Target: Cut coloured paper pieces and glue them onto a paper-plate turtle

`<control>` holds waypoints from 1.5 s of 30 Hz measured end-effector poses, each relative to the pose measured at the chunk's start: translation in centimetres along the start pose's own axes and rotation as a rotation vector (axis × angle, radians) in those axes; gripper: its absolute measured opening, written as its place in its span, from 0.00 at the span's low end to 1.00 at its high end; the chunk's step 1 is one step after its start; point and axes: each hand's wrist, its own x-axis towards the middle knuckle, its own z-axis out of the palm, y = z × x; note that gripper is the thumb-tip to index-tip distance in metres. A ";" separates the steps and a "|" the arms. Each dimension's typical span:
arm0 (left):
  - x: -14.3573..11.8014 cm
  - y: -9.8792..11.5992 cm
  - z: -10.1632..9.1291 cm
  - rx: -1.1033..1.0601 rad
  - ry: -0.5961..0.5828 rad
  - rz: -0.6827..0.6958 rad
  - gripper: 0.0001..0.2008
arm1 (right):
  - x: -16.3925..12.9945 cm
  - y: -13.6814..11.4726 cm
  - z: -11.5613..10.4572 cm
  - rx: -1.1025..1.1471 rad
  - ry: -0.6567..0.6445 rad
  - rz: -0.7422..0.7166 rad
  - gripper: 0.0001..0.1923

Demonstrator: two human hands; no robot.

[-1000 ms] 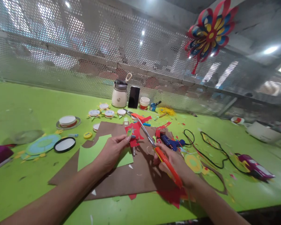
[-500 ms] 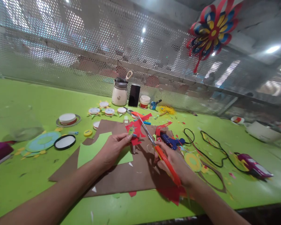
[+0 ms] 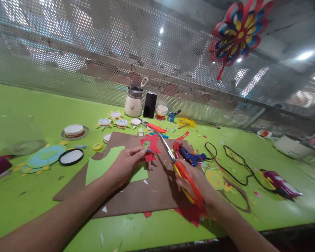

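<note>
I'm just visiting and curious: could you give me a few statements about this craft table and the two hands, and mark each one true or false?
1. The right hand holds red-handled scissors. True.
2. The left hand pinches a red paper cutout. True.
3. The table is blue. False: it is bright green.
4. The black phone lies flat under the left hand. False: it stands upright by the mesh wall.
5. A paper pinwheel hangs at upper right. True.

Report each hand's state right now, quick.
Left hand: closed, pinching the red paper cutout.
Right hand: closed around the handles of the red scissors, blades at the cutout.
</note>
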 end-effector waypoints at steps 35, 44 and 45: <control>0.3 -1.0 -0.1 0.742 0.102 0.246 0.16 | -1.9 -2.4 2.4 0.812 -0.151 0.085 0.04; 0.3 -0.8 -0.1 0.633 0.113 0.181 0.15 | -1.8 -1.6 2.4 0.616 -0.129 0.109 0.03; 0.3 -0.8 -0.1 0.617 0.106 0.171 0.15 | -1.8 -1.5 2.3 0.631 -0.133 0.108 0.03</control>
